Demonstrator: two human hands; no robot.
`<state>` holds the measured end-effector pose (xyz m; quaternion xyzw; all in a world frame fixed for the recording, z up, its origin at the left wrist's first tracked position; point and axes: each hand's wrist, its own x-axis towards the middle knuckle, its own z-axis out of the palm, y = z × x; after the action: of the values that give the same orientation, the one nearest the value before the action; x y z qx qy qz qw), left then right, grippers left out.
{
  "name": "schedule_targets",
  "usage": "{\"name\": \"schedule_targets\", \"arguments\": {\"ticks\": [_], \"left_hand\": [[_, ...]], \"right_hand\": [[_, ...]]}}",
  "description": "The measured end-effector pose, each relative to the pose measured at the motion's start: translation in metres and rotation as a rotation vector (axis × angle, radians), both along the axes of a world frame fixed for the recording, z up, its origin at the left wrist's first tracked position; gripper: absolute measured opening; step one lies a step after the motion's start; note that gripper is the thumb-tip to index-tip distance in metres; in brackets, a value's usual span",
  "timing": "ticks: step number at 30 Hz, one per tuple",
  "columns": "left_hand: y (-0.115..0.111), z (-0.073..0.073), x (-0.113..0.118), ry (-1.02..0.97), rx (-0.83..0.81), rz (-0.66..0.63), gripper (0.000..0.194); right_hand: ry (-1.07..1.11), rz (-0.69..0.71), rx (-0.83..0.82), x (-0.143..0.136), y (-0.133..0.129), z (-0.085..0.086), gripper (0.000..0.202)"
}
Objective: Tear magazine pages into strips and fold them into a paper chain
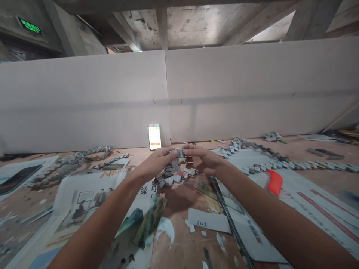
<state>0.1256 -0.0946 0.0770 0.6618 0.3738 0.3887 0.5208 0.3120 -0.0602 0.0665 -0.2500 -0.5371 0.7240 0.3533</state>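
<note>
Both hands meet over the middle of the table, holding a chain of folded newspaper links (175,165). My left hand (157,161) pinches the chain's upper end from the left, thumb pressed on a printed grey link. From the right, my right hand (203,157) has its fingers closed at the same end, around a small folded piece. The rest of this chain curves down below the hands toward the table. Its exact join between the fingertips is too small to make out.
Longer folded-paper chains lie left (73,161) and right (283,161). A lit phone (155,137) leans on the white partition (224,89). A red-handled tool (275,182), newspaper sheets (84,201), a paper strip (207,220) and scraps cover parts of the table (176,250).
</note>
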Motion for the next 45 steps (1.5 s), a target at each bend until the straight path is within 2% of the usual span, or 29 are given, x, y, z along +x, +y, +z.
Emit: {"name": "schedule_targets", "arguments": {"ticks": [5, 8, 11, 14, 16, 19, 22, 24, 28, 33, 37, 42, 45], "left_hand": [[0.004, -0.003, 0.001, 0.135, 0.270, 0.212, 0.035], [0.001, 0.003, 0.002, 0.201, 0.383, 0.305, 0.037], [-0.007, 0.017, 0.001, 0.317, 0.478, 0.385, 0.043], [-0.023, 0.032, 0.002, 0.424, 0.576, 0.456, 0.043], [-0.038, 0.035, 0.004, 0.447, 0.592, 0.455, 0.041], [-0.063, 0.025, 0.010, 0.328, 0.484, 0.375, 0.040], [-0.084, 0.005, 0.015, 0.146, 0.324, 0.245, 0.040], [-0.095, -0.008, 0.018, 0.112, 0.296, 0.235, 0.038], [-0.101, -0.025, 0.026, 0.096, 0.298, 0.298, 0.032], [-0.097, -0.032, 0.033, 0.090, 0.338, 0.294, 0.036], [-0.101, -0.038, 0.033, 0.175, 0.417, 0.332, 0.035], [-0.106, -0.044, 0.031, 0.223, 0.527, 0.440, 0.031], [-0.103, -0.043, 0.024, 0.159, 0.516, 0.457, 0.017]], "right_hand": [[0.144, -0.022, -0.041, -0.022, -0.004, -0.014, 0.025], [0.231, -0.050, 0.112, -0.031, -0.009, -0.015, 0.030], [0.127, -0.118, 0.294, -0.029, -0.018, -0.004, 0.030], [-0.051, -0.207, 0.372, -0.024, -0.035, 0.013, 0.029], [-0.126, -0.294, 0.407, -0.021, -0.048, 0.020, 0.030], [-0.179, -0.411, 0.491, -0.018, -0.072, 0.019, 0.031], [-0.222, -0.495, 0.627, -0.014, -0.096, 0.007, 0.029], [-0.270, -0.535, 0.734, -0.010, -0.110, -0.004, 0.028], [-0.354, -0.596, 0.842, -0.003, -0.122, -0.021, 0.024], [-0.340, -0.668, 0.794, -0.001, -0.119, -0.030, 0.023], [-0.314, -0.606, 0.772, 0.003, -0.122, -0.030, 0.024], [-0.313, -0.439, 0.764, 0.007, -0.128, -0.027, 0.021], [-0.364, -0.383, 0.758, 0.006, -0.134, -0.024, 0.019]]}}
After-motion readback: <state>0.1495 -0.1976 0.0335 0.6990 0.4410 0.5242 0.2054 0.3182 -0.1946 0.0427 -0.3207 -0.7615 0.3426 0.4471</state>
